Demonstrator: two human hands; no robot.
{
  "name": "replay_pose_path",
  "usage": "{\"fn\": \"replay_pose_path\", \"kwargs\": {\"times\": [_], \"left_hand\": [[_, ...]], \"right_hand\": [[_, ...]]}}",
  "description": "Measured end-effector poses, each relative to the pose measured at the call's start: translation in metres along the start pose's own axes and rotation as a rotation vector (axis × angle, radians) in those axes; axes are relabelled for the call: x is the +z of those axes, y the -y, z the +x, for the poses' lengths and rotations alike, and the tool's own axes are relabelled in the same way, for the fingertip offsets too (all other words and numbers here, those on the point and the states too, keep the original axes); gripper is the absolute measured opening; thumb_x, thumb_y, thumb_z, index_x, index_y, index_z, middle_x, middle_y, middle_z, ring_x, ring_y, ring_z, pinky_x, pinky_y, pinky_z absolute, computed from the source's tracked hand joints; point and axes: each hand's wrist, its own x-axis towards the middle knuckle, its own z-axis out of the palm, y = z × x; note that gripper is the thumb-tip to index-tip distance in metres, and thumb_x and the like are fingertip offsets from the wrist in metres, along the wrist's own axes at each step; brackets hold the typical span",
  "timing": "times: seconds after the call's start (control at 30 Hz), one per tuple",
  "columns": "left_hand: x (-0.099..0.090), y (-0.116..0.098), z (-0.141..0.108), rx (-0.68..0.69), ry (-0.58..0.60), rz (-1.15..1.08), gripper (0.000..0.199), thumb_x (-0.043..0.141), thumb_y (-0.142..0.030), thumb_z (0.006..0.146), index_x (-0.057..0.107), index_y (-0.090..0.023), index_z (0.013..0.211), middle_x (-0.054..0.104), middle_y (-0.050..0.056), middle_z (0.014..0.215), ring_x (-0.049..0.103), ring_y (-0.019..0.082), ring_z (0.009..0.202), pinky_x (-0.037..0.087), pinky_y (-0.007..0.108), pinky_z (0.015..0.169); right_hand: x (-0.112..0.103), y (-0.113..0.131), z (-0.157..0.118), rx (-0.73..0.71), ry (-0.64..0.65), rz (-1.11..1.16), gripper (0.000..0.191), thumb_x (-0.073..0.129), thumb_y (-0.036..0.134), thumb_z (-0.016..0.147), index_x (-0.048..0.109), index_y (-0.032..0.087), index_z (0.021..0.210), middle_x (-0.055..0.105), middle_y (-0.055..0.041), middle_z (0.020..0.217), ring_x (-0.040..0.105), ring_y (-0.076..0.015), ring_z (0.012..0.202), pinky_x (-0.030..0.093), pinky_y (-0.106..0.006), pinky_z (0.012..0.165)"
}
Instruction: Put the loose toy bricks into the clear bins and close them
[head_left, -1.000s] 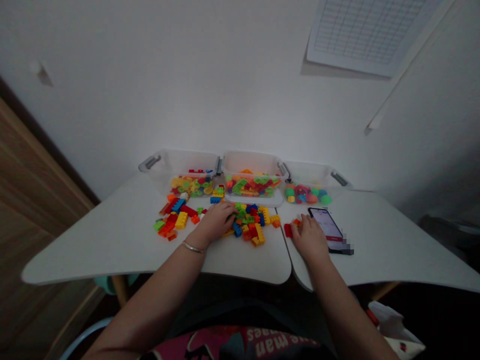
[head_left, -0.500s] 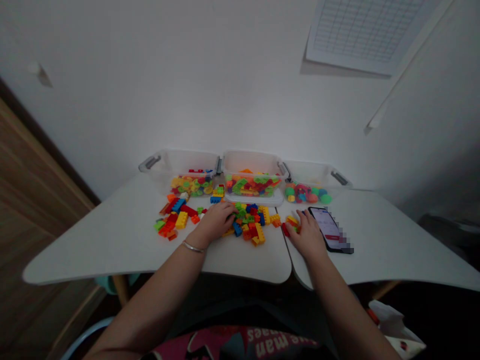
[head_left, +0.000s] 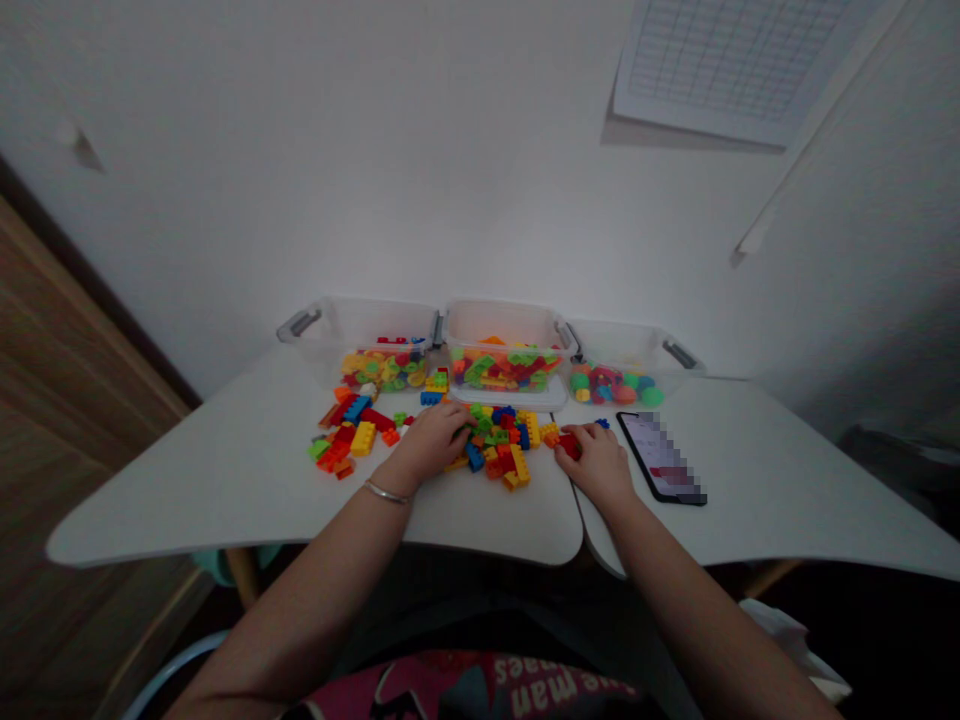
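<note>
The left hand (head_left: pixel 437 438) lies with curled fingers at the left side of the pile (head_left: pixel 516 440), grip not discernible; the right hand (head_left: pixel 599 465) bends over a red block (head_left: pixel 568 446) beside the table seam (head_left: pixel 578 510), and whether it grips or only touches cannot be told. A sideways push could snag that block on the seam or scatter loose neighbours, since studded, straight-edged plastic would likely slide on the smooth white table (head_left: pixel 247 490). Clear, round-cornered boxes (head_left: pixel 506 322) stand beyond; a stray sweep could shift the flat phone (head_left: pixel 651 455).
</note>
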Motion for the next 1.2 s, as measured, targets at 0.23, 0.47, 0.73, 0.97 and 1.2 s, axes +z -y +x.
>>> {"fn": "replay_pose_path", "kwargs": {"times": [0.23,0.47,0.73,0.97,1.2], "left_hand": [[0.000,0.000,0.000,0.009,-0.005,0.001,0.020,0.050,-0.018,0.090,0.067,-0.018,0.101,0.066,0.010,0.108,0.060,0.022,0.102,0.050,0.039,0.093],[0.000,0.001,0.001,0.005,0.017,0.007,0.020,0.049,-0.018,0.091,0.066,-0.017,0.102,0.066,0.010,0.107,0.060,0.023,0.100,0.050,0.040,0.091],[0.001,0.002,0.001,0.003,0.016,-0.003,0.022,0.047,-0.019,0.092,0.066,-0.017,0.103,0.066,0.010,0.107,0.059,0.022,0.100,0.050,0.040,0.091],[0.001,0.002,0.001,0.014,0.012,-0.009,0.022,0.046,-0.021,0.093,0.067,-0.018,0.101,0.066,0.009,0.102,0.059,0.022,0.098,0.050,0.038,0.090],[-0.003,-0.001,0.001,0.015,0.014,0.013,0.021,0.048,-0.020,0.092,0.068,-0.019,0.100,0.067,0.009,0.101,0.060,0.022,0.098,0.050,0.038,0.088]], "right_hand": [[0.015,-0.009,0.018,-0.023,-0.096,0.332,0.027,0.059,0.037,0.079,0.071,0.019,0.093,0.067,-0.0103,0.096,0.060,-0.0256,0.094,0.047,-0.039,0.088],[0.031,0.006,0.037,0.209,-0.252,0.874,0.039,0.054,0.047,0.080,0.070,0.017,0.098,0.071,-0.0104,0.104,0.063,-0.0256,0.103,0.045,-0.042,0.098],[0.054,0.031,0.054,0.294,-0.258,1.094,0.057,0.041,0.056,0.089,0.055,0.016,0.127,0.065,-0.0132,0.124,0.061,-0.0229,0.112,0.047,-0.040,0.097],[0.053,0.033,0.053,0.029,-0.080,0.958,0.046,0.034,0.046,0.095,0.055,0.019,0.125,0.062,-0.0117,0.129,0.060,-0.0197,0.114,0.047,-0.037,0.099],[0.032,0.027,0.044,-0.061,-0.267,0.703,0.044,0.025,0.035,0.096,0.062,0.019,0.115,0.066,-0.0112,0.117,0.057,-0.0216,0.113,0.043,-0.041,0.101]]}}
